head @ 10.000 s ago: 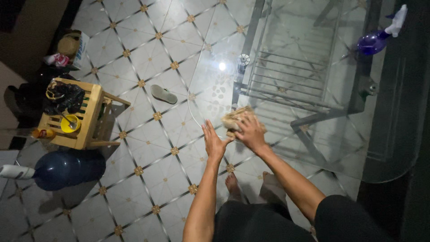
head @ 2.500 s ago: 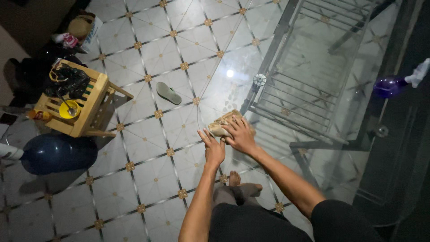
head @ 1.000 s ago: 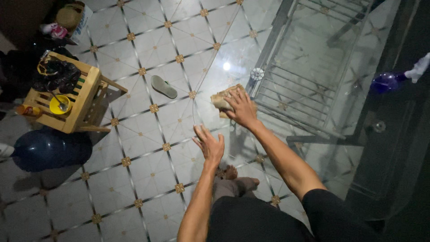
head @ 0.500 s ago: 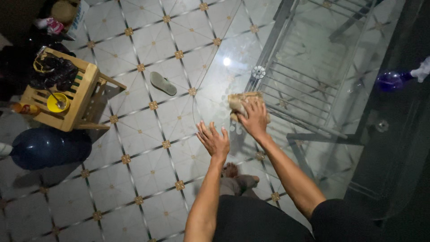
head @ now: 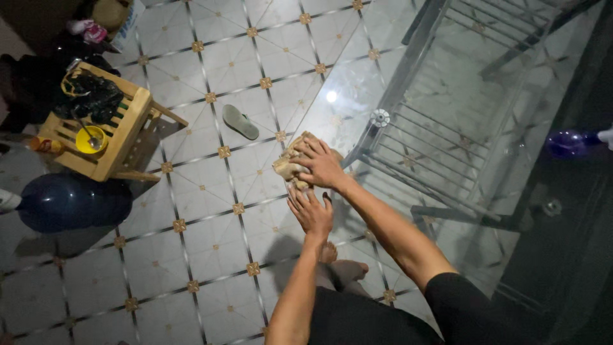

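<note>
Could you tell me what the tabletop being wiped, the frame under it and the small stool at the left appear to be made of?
The tabletop looks like clear, glossy glass: the floor tiles show through it and a lamp glints on it. The frame beneath seems to be grey metal, with thin straight bars. The stool looks like pale, unpainted wood in slats. The cloth under the right hand appears to be tan woven fabric.

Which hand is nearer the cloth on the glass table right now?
Right. The right hand lies flat on the tan cloth, fingers spread over it. The left hand rests open on the glass table just below the cloth, apparently not touching it.
</note>
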